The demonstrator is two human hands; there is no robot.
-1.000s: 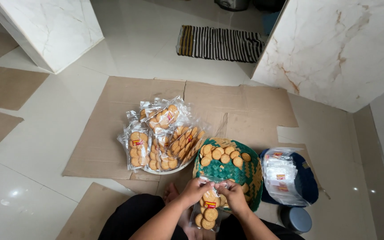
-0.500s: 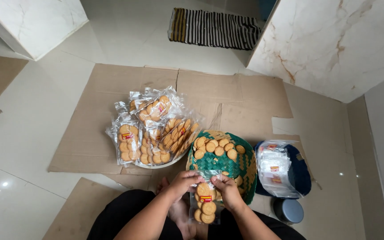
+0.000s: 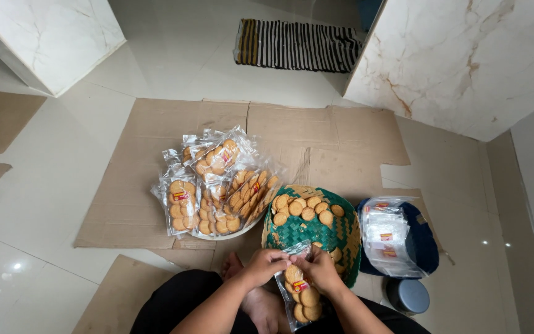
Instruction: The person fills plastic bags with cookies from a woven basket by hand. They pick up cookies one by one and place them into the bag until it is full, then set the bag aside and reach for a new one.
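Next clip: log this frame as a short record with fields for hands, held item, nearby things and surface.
left hand: grips top of the clear bag
right hand: at the bag mouth
clear bag: partly filled with round biscuits
green woven tray: loose biscuits on it
filled packets: piled on a plate, left of tray
empty bags: stacked right of tray
surface: flattened cardboard

Woven basket (image 3: 316,235): green. Biscuits (image 3: 301,207): golden-brown. Rug (image 3: 298,46): black-and-white striped. Cardboard (image 3: 335,139): brown. Floor (image 3: 44,185): glossy cream.
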